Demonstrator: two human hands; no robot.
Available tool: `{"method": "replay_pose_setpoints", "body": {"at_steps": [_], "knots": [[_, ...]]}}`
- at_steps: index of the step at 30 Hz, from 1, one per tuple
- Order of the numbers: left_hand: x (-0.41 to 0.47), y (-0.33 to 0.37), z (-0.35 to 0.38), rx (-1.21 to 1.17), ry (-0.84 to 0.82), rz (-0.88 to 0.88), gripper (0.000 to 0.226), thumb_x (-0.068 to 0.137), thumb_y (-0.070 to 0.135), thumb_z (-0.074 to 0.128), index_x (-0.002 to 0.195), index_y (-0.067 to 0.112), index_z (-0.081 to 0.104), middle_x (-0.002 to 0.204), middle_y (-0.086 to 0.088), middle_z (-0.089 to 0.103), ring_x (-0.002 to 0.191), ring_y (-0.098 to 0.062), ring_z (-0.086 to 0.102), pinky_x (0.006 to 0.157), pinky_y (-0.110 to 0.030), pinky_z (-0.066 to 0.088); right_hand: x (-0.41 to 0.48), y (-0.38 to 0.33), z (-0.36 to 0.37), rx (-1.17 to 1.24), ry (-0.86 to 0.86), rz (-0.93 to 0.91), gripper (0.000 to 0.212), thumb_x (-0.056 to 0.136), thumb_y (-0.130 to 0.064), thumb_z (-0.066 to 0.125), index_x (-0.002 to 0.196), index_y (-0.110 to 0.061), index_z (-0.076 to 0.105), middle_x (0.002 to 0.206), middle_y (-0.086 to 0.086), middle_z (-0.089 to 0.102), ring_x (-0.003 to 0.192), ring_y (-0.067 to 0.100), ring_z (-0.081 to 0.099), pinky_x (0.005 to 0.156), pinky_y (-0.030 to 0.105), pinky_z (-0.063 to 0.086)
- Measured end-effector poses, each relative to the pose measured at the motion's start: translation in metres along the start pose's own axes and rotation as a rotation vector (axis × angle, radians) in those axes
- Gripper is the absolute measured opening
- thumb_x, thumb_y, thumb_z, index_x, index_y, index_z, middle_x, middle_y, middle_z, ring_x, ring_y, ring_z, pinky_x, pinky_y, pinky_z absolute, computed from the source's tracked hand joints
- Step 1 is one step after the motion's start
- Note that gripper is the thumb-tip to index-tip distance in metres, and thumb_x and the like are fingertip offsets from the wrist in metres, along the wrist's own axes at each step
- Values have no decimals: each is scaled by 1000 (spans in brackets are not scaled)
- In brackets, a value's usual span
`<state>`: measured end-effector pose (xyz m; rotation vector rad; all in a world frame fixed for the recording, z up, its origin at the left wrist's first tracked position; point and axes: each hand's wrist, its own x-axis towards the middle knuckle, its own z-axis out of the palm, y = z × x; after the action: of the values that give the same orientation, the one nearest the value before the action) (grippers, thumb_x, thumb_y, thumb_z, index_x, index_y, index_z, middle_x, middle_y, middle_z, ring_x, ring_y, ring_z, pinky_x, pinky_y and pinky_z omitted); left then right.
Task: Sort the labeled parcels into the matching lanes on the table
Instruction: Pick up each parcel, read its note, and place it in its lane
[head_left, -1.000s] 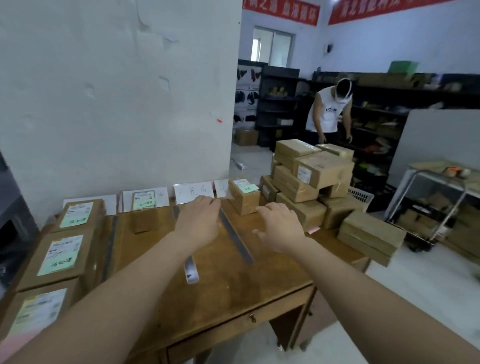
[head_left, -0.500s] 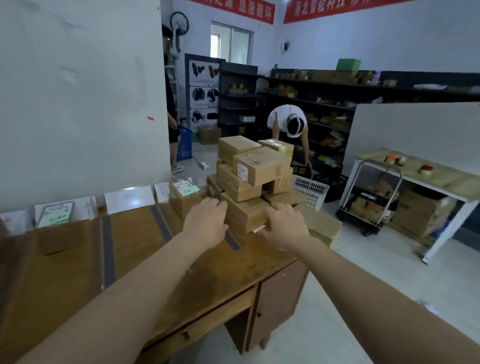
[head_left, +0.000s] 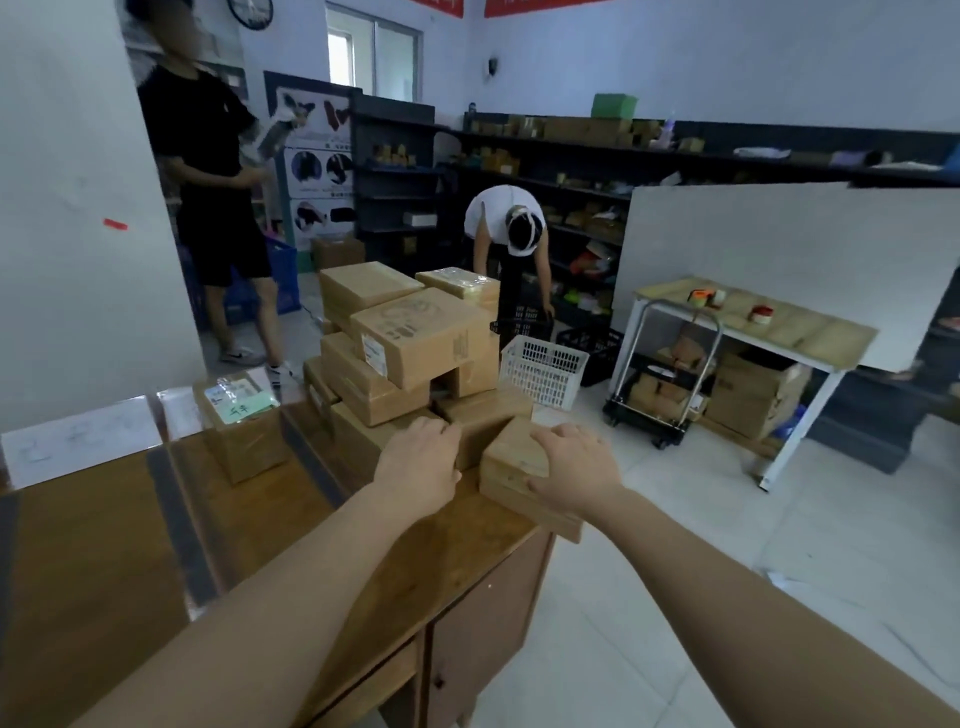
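A flat brown parcel (head_left: 511, 454) lies at the right end of the wooden table (head_left: 104, 545) and juts over its corner. My right hand (head_left: 574, 467) grips it from above, fingers over the top and thumb on the near side. My left hand (head_left: 421, 462) has curled fingers against the parcel's left side, between it and the pile. The pile of brown parcels (head_left: 423, 343) rises just behind both hands. One parcel with a green label (head_left: 241, 421) stands alone in a lane further left.
Dark tape strips (head_left: 179, 525) split the table into lanes, with paper lane signs (head_left: 78, 439) on the wall behind. A white basket (head_left: 543, 369), a trolley (head_left: 670, 384) and a white side table (head_left: 753, 322) stand to the right. Two people (head_left: 213, 182) (head_left: 511, 234) are behind the pile.
My view has swung right along the table. Both hands have moved from the middle lanes to the table's right end and onto the flat parcel.
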<state>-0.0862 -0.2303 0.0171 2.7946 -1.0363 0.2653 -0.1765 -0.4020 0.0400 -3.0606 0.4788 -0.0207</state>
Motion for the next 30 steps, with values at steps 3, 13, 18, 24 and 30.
{"method": "replay_pose_setpoints", "body": {"at_steps": [3,13,18,24,30], "knots": [[34,6,19,-10,-60,16,49,92,34,59,136,16,46,135,-5,51,127,-22,45,101,-39,44,28,21,8,-6,-33,25,62,90,-45,59,145,-25,38,144,7,43,131,28,40,108,43,34],[108,16,82,-57,-248,-23,49,93,30,60,137,15,45,140,-6,47,132,-25,40,104,-42,43,89,83,57,46,-232,102,80,81,-59,66,145,-23,35,149,8,35,137,30,31,109,46,36],[130,26,110,-93,-333,-74,58,93,30,60,144,17,37,142,-4,44,133,-24,39,104,-38,40,111,111,90,58,-352,76,84,69,-63,74,135,-23,39,143,10,29,136,32,25,101,52,42],[145,35,137,-217,-469,-225,77,93,25,61,154,24,14,155,-6,26,140,-26,30,111,-40,35,134,143,117,47,-424,-8,123,61,-74,73,154,-28,7,159,14,-23,147,39,-21,113,66,15],[151,44,157,-459,-488,-390,90,89,27,67,155,29,6,152,-5,30,133,-24,41,105,-36,41,156,161,124,70,-453,-54,131,57,-73,74,154,-30,-2,157,21,-21,146,40,-17,114,59,24]]}}
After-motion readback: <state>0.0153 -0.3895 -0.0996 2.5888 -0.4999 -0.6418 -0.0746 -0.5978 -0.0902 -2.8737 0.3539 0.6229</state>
